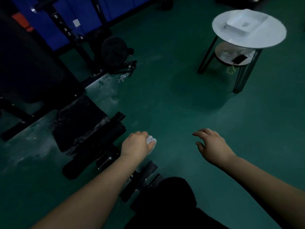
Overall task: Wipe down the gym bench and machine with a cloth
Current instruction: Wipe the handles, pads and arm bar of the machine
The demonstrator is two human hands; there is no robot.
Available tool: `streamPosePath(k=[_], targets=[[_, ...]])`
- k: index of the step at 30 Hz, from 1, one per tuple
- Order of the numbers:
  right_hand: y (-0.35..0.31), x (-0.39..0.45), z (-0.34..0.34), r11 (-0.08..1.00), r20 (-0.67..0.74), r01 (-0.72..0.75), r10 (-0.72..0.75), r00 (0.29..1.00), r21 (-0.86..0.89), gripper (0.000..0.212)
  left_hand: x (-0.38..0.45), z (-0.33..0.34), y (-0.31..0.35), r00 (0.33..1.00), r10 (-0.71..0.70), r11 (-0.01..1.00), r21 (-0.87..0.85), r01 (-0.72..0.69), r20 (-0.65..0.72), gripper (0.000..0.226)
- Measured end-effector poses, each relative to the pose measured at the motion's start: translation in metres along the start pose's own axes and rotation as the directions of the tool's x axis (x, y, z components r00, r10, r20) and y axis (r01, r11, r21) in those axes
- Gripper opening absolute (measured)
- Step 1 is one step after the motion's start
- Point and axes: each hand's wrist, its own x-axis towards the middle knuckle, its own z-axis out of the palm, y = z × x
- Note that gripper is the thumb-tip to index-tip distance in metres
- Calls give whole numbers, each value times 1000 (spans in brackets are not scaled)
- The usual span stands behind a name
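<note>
1. The cloth (151, 140) is a small, crumpled white wad with a lumpy, wrinkled surface; the left hand (137, 144) grips it, fingers curled round it so that only a bunched part shows past the knuckles.
2. The gym bench (80, 124) is black and padded, its seat roughly rectangular, with a wrinkled, shiny covering along its near edge; black cylindrical foam rollers (77, 167) sit below it.
3. The machine (69, 30) is a black metal frame of square tubes pierced with holes, standing against a blue wall, with a short metal chain (123, 77) lying at its foot.
4. The floor (165, 96) is smooth green, with pale dusty smears near the bench.
5. A round white table (270, 38) on thin black hairpin legs carries a white square tray (245, 22); what lies on its lower shelf is hard to make out.
6. The scene is dim, so the bench and the frame merge into shadow at the left, and a dark shape at the bottom edge is cut off.
7. The right hand (212, 142) hovers above the floor, fingers spread and loosely bent, holding nothing.
8. The cloth is held just right of the bench's end, well apart from the right hand.
</note>
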Motion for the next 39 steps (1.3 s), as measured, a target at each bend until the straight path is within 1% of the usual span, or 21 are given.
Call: streamPosePath(k=[4,8,10,14,19,22,25,27,30,34,39], targets=[[12,51,-17,997,19,72,-73,997,19,39,37,-6,8,997,-81,997,-13,81,-9,48],[21,117,-40,986,23,169,-169,985,0,40,97,-15,17,989,-146,989,-40,145,-15,52],[24,154,-55,979,11,204,-204,979,-15,40,131,-22,22,983,-180,981,-82,177,-34,54],[29,221,-94,969,-4,243,-243,970,-39,40,193,-44,27,969,-236,965,-135,225,-72,52],[31,294,-132,958,-27,276,-279,960,-79,40,253,-76,24,951,-287,955,-107,276,-113,51],[27,337,-144,945,-8,315,-317,949,-89,40,284,-89,22,933,-335,940,-109,322,-133,50],[17,383,-155,919,28,380,-379,925,-106,42,315,-100,18,908,-389,918,-151,367,-154,49],[8,416,-163,891,51,439,-436,899,-116,42,336,-108,15,886,-427,900,-176,398,-181,49],[-9,467,-178,833,78,537,-531,844,-134,42,367,-123,7,836,-501,862,-216,458,-225,48],[-35,538,-198,749,104,646,-637,764,-148,42,403,-146,-8,756,-603,796,-258,548,-253,47],[-83,611,-217,670,158,731,-714,682,-129,42,428,-164,-31,642,-722,691,-323,646,-260,49]])
